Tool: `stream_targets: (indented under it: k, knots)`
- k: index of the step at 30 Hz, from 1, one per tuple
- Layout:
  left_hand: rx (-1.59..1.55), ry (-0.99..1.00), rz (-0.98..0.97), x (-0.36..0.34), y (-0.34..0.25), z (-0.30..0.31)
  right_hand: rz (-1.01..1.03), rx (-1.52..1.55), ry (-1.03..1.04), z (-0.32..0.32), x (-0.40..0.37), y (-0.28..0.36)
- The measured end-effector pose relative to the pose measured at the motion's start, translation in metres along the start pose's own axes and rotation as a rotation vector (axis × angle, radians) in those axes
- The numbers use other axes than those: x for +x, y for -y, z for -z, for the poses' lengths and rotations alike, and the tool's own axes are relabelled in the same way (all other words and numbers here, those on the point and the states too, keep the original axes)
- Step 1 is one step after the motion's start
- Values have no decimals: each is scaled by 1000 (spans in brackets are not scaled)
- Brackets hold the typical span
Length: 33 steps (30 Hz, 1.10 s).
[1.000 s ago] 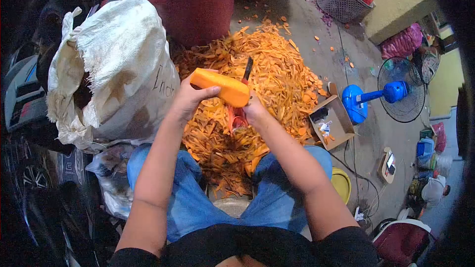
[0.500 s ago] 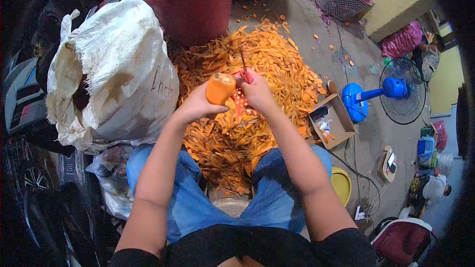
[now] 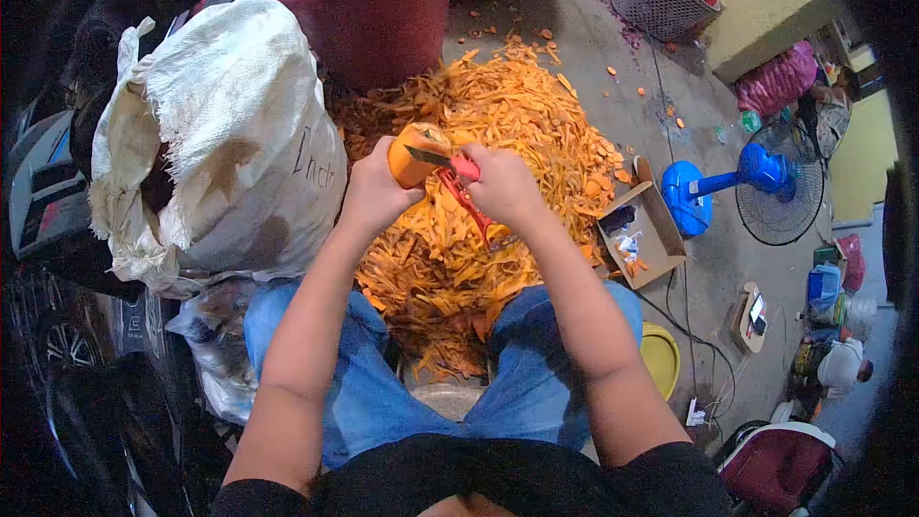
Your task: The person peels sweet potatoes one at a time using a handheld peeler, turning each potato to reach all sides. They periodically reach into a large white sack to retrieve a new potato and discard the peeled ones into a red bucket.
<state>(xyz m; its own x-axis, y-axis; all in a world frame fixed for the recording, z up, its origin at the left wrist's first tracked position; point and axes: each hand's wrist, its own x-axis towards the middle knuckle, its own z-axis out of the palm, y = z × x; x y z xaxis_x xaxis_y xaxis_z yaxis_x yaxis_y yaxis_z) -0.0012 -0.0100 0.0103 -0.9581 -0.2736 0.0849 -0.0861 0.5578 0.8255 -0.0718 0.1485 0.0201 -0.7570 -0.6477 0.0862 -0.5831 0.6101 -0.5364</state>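
My left hand [image 3: 373, 193] is wrapped round a thick orange carrot [image 3: 410, 168], its cut top end facing up and away. In my right hand [image 3: 501, 184] is a small knife [image 3: 466, 168] with a red-pink handle; its dark blade lies against the carrot near the top end. A red tool, perhaps a peeler [image 3: 469, 206], also hangs from the right hand, slanting down over the pile. Below both hands spreads a big heap of orange peelings [image 3: 517, 105].
A white woven sack [image 3: 239, 134] stands at left, a dark red tub [image 3: 364, 19] behind the heap. To the right are a cardboard box [image 3: 656, 239], a blue fan [image 3: 737, 177] and a yellow-green round container [image 3: 661, 359]. A person [image 3: 838, 364] is far right.
The knife blade has swung from pointing away to lying across the carrot's top. My left hand has tilted the carrot and shifted slightly left; the red tool now shows below my right hand.
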Motion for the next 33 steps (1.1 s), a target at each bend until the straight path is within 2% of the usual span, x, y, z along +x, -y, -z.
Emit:
stream_targets:
  k: [3,6,9,11,15,18,20,21,24,26,28,29,31,33]
  knots:
    - [34,-39,-5,-3,-6,0,-64,-19,-75,-5,0,1]
    - [48,-47,-55,-5,-9,0,-25,-69,-132,-11,0,-5]
    - [52,10,-52,-7,-13,2,-35,-81,-145,-14,-1,-8]
    - [-82,53,-34,-8,-11,0,-29,-75,-165,-15,-1,-7]
    - [-8,101,19,-9,-9,-2,-16,-63,-146,-16,-1,-11]
    - [-198,101,-22,-15,0,-14,-125,36,-89,-14,2,-16]
    - [-399,183,45,-18,3,-21,-128,45,-69,-9,3,-17]
    - [-401,188,47,-18,0,-20,-129,56,-43,-8,2,-18]
    - [-347,202,51,-16,-15,-9,-86,32,-55,-11,3,-21]
    - [82,145,-27,-14,-18,-4,-125,36,-44,-11,1,-19]
    - [79,118,-92,-14,-14,-4,-156,37,-32,-13,1,-18]
    - [78,93,-158,-15,-12,-3,-106,72,-59,-16,1,-19]
    - [39,136,-151,-14,-8,2,-55,106,-85,-26,3,-26]
    - [-1,176,-145,-20,-16,-1,-172,192,49,-43,10,-43]
